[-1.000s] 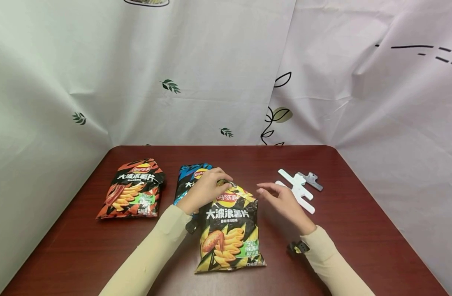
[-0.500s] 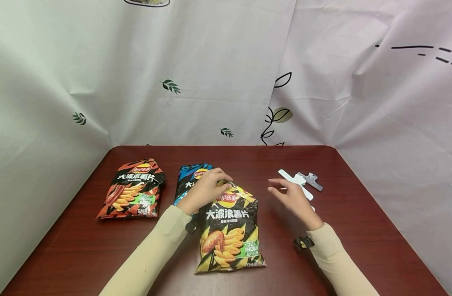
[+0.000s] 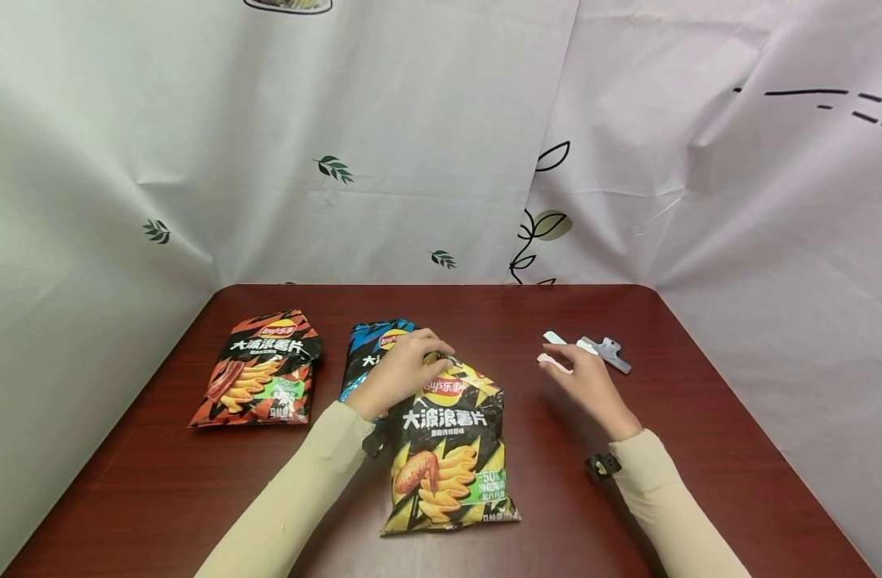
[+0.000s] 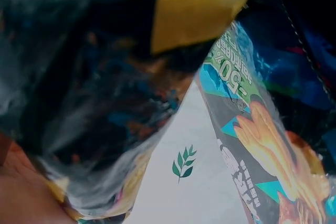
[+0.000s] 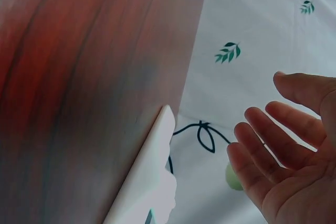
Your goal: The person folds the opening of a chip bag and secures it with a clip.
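My left hand [image 3: 400, 373] pinches the folded top of a black-and-yellow Lay's chip bag [image 3: 444, 457], which stands tilted back in front of me. In the left wrist view that bag [image 4: 105, 93] fills the upper left, dark and blurred. My right hand [image 3: 592, 393] hovers over white bag clips [image 3: 556, 364], fingers parted and thumb apart. From the right wrist view, the hand [image 5: 289, 156] is loosely spread with nothing in it, and a white clip [image 5: 144, 182] lies to its left. The hand hides most of the white clips, so I cannot tell how many lie there.
A silver metal clip [image 3: 609, 351] lies behind the right hand. Partly covered by the left hand, a blue chip bag [image 3: 361, 341] stands behind the yellow one. At the left is a red chip bag [image 3: 256, 373]. A patterned white cloth [image 3: 441, 160] surrounds the dark red table [image 3: 144, 474].
My right hand has moved right, away from the yellow bag and over the white clips, covering more of them. The left hand and the bags have stayed put.
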Motion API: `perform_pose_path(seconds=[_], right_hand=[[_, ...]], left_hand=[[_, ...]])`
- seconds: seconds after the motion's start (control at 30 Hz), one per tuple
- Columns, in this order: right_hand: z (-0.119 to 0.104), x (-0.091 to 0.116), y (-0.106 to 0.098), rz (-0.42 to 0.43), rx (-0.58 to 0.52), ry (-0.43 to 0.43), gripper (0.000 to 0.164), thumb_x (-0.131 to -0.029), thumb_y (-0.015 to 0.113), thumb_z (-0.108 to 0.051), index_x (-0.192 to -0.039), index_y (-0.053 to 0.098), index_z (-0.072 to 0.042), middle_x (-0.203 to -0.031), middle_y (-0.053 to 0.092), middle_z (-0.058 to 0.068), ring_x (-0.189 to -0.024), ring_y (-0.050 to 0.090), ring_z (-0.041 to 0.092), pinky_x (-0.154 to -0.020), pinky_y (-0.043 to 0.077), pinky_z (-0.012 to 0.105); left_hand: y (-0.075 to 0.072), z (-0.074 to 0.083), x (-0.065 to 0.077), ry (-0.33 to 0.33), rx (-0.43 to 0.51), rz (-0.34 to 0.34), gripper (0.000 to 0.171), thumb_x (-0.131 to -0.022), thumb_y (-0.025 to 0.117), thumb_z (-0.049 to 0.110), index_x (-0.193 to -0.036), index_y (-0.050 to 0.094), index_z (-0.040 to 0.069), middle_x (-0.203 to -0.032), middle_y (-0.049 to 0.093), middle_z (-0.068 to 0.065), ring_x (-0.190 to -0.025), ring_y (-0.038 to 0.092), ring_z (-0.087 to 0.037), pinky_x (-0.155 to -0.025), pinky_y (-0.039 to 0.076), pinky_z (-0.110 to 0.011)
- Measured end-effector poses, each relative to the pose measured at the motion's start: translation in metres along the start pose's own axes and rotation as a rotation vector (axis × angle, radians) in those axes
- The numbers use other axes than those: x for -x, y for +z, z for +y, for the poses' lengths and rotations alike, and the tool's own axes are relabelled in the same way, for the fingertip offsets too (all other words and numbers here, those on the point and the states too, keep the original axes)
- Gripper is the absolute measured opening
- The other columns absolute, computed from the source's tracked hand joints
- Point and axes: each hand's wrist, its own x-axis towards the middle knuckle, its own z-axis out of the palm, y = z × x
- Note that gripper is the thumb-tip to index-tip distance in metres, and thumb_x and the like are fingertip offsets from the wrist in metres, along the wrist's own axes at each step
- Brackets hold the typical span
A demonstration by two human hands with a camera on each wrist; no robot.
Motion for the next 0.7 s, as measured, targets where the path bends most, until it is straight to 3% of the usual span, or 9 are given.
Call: perform_pose_path(seconds=[0.7], right_hand=[[0.025, -0.006, -0.01, -0.034, 0.123, 0.047, 0.037, -0.09, 0.065, -0.011, -0.121, 0.061, 0.009, -0.114, 0.063, 0.028, -0.102, 0.062, 0.043, -0.084, 0.05, 0.054]], left_hand=[[0.0, -0.001, 0.001, -0.015, -0.001, -0.008, 0.021, -0.093, 0.065, 0.023, -0.11, 0.072, 0.014, -0.103, 0.063, 0.0, -0.073, 0.05, -0.01, -0.063, 0.045, -0.027]])
